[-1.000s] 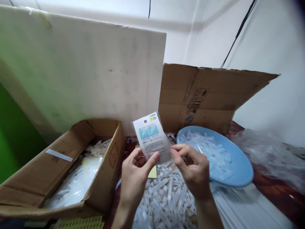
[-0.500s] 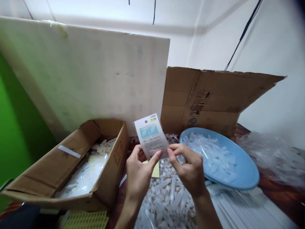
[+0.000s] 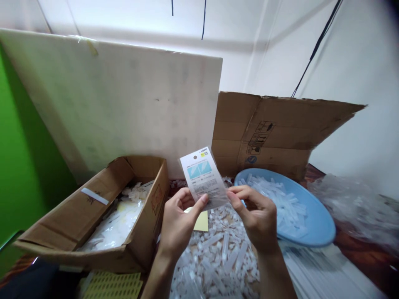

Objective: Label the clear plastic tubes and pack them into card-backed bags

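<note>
Both my hands hold up a small clear packet with a printed white and blue label card [image 3: 203,176]. My left hand [image 3: 180,222] pinches its lower left edge between thumb and fingers. My right hand [image 3: 258,218] pinches the lower right edge. Below the hands lies a heap of small clear plastic tubes [image 3: 218,257] on the table. A yellow slip [image 3: 201,221] lies under my left hand.
An open cardboard box [image 3: 141,224] with white plastic packets stands at the left. A blue bowl [image 3: 314,226] of clear tubes sits at the right. A white board [image 3: 124,99] and a cardboard sheet [image 3: 274,128] stand behind. Crumpled clear plastic [image 3: 355,203] lies far right.
The view has shifted slightly. My hands keep hold of the packet; it has tilted a little to the right and my right hand has moved a bit rightward.
</note>
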A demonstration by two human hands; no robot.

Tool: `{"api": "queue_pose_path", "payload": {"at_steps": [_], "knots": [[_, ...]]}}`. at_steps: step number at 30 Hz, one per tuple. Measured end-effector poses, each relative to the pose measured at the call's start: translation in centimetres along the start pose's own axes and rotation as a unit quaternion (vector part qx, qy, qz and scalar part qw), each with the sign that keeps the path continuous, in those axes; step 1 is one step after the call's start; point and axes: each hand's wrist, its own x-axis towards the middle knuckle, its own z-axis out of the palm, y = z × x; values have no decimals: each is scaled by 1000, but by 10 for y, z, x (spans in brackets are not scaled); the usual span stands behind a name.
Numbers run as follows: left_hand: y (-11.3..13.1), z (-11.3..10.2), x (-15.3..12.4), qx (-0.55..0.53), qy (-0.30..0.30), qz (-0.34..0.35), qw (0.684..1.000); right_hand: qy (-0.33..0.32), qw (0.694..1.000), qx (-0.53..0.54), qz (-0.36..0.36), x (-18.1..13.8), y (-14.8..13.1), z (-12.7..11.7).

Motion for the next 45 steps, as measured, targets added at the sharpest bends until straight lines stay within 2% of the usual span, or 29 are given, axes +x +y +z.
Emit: {"api": "queue_pose_path", "payload": {"at_steps": [4, 10, 14, 20, 23, 26, 29, 32, 33, 34, 36, 38, 41, 45], "knots": [[2, -5, -1, -41, -52, -29, 997, 29, 995, 73, 56, 2, 1, -4], [-3, -7, 1, -123, -25, -67, 990, 17, 974, 190, 120, 7, 4, -9], [-3, -9, 1, -117, -42, -78, 989, -17, 945, 259, 201, 7, 5, -12], [1, -20, 4, -48, -92, -117, 988, -170, 928, 222, 247, 0, 6, -22], [-1, -21, 7, -26, -94, -105, 990, -181, 929, 220, 235, -2, 5, -20], [-6, -17, 8, -2, -81, -83, 993, -161, 932, 231, 226, -1, 3, -11], [-9, -12, 8, 81, -39, -31, 995, -108, 937, 248, 222, -1, 2, 0], [-6, -11, 5, 198, 30, 136, 970, -80, 946, 228, 216, -1, 5, 5], [-4, -11, 4, 230, 21, 206, 951, -82, 950, 214, 213, -1, 7, 5], [-1, -12, 2, 257, -13, 268, 929, -85, 953, 201, 208, -1, 9, 6], [3, -11, -3, 297, -109, 344, 884, -91, 956, 197, 198, -2, 12, 6], [4, -8, -7, 328, -157, 378, 852, -83, 950, 225, 198, -3, 12, 8], [2, -4, -9, 372, -129, 399, 828, -64, 941, 257, 209, -2, 10, 12], [-2, -6, -8, 377, -133, 387, 831, -65, 948, 231, 210, -2, 6, 16]]}}
